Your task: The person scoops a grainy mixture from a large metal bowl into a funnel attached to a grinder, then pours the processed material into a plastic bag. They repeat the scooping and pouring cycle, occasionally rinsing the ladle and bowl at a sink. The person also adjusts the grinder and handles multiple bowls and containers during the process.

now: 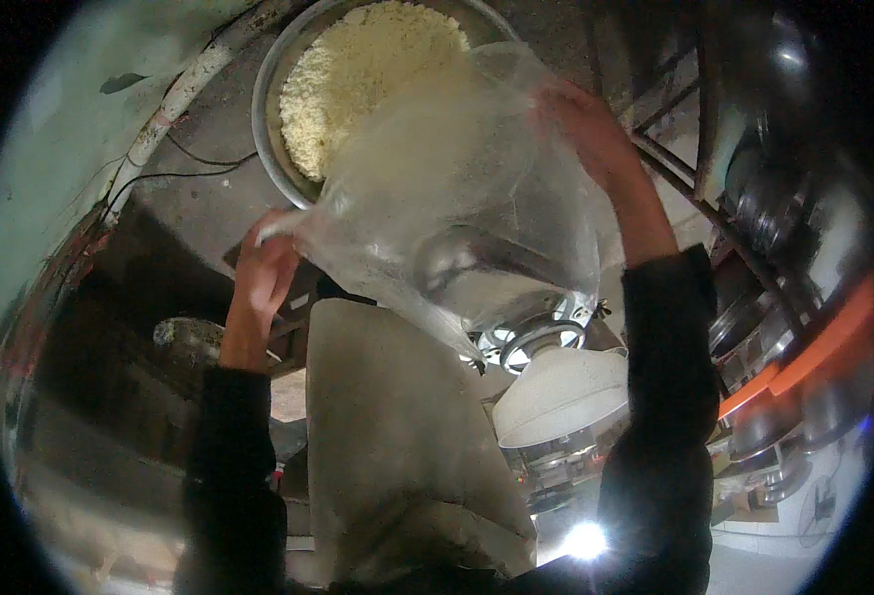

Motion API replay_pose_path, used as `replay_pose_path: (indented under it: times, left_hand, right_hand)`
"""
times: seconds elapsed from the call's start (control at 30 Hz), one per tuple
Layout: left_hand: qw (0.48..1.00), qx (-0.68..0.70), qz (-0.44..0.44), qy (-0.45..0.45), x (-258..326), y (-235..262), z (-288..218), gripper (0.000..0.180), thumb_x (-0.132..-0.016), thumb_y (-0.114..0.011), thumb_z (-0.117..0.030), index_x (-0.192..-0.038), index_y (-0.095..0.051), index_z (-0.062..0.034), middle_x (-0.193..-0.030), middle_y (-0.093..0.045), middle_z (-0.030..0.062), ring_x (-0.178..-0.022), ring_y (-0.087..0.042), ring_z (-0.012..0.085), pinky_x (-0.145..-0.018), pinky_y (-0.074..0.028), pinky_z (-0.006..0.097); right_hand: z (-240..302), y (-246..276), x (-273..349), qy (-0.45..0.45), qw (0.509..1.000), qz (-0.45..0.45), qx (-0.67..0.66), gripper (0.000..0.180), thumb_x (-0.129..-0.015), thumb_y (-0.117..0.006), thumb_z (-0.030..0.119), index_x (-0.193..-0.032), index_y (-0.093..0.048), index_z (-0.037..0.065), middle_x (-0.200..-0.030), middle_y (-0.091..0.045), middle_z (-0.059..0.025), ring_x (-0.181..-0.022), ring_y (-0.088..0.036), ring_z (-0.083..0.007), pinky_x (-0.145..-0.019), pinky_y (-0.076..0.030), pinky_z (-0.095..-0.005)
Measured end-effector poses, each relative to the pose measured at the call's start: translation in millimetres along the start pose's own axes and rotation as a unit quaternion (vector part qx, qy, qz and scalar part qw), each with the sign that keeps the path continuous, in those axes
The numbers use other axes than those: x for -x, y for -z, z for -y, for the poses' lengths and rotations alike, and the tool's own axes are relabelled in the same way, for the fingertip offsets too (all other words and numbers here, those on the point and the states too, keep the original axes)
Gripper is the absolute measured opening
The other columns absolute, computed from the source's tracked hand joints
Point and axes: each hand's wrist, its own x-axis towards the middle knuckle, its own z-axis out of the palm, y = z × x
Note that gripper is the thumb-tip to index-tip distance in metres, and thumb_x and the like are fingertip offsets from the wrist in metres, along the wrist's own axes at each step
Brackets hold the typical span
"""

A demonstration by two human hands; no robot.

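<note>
Clear plastic, the bag (457, 188) hung tipped over the bowl (288, 89) of pale crumbs (358, 69). The left hand (263, 273) pinched its lower corner; the right hand (581, 124) gripped its upper edge. A slack grip could have spilled crumbs past the rim.

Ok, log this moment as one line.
left hand: grips plastic bag corner | right hand: holds bag's other side | bag: raised over metal bowl | bowl: full of pale yellow crumbs
</note>
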Motion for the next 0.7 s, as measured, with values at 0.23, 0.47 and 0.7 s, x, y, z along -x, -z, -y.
replay_pose_path:
  times: [0.23,0.47,0.7]
  left_hand:
    - [0.806,-0.406,0.388,-0.186,82.5,-47.9,4.0,0.025,-0.066,-0.059,-0.003,-0.091,-0.064,-0.0051,-0.100,-0.064,0.0118,-0.097,-0.061,0.0267,-0.082,-0.048,0.037]
    - [0.669,-0.618,0.344,-0.227,68.6,-52.5,93.9,0.029,-0.067,-0.060,-0.005,-0.096,-0.064,-0.0060,-0.105,-0.063,0.0117,-0.100,-0.060,0.0318,-0.088,-0.048,0.042]
    - [0.859,-0.370,0.268,0.229,30.6,45.4,51.6,0.025,-0.089,-0.059,-0.016,-0.111,-0.063,-0.0073,-0.112,-0.062,0.0037,-0.093,-0.061,0.0187,-0.079,-0.051,0.031]
  right_hand:
    - [13.8,83.1,114.8,0.003,0.971,0.162,0.173,0.032,-0.084,-0.055,0.014,-0.113,-0.065,0.003,-0.121,-0.063,-0.0093,-0.105,-0.058,-0.0181,-0.092,-0.044,-0.0322]
    - [-46.6,85.7,124.6,-0.023,0.905,0.226,0.359,0.027,-0.073,-0.050,-0.003,-0.093,-0.068,0.001,-0.100,-0.064,-0.0146,-0.097,-0.062,-0.0299,-0.088,-0.047,-0.0374]
    - [-60.7,102.2,33.8,-0.100,0.647,0.409,0.636,0.022,-0.070,-0.063,0.007,-0.090,-0.070,0.005,-0.097,-0.065,-0.0200,-0.087,-0.064,-0.0356,-0.077,-0.051,-0.0452]
